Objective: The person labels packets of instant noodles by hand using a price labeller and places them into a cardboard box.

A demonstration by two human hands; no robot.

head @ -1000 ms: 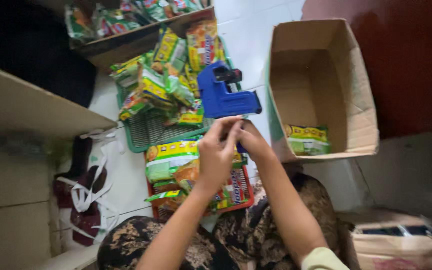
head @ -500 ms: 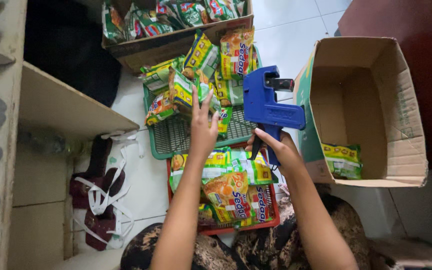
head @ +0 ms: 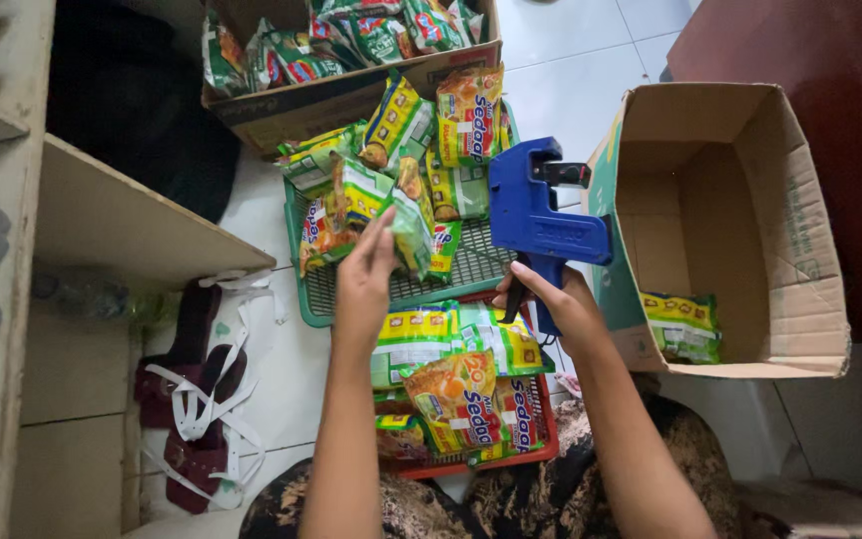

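Note:
My right hand (head: 558, 297) grips the handle of a blue price-label gun (head: 539, 218), held upright between the baskets and the open box. My left hand (head: 367, 271) reaches over the green basket (head: 313, 297) with its fingers closed on a green and yellow noodle packet (head: 363, 190). More noodle packets (head: 451, 125) lie piled in that basket. Just below my hands, a red basket (head: 546, 439) holds several yellow, green and orange packets (head: 456, 374).
An open cardboard box (head: 800, 240) at right holds one green packet (head: 682, 324). Another carton (head: 311, 95) of green packets stands at the top. Wooden shelves (head: 102, 215) run along the left, with dark sandals (head: 192, 399) on the white tile floor. My patterned lap fills the bottom.
My left hand left the label gun and reached forward over the green basket, taking hold of a packet there. The right hand keeps the gun; the view shifted.

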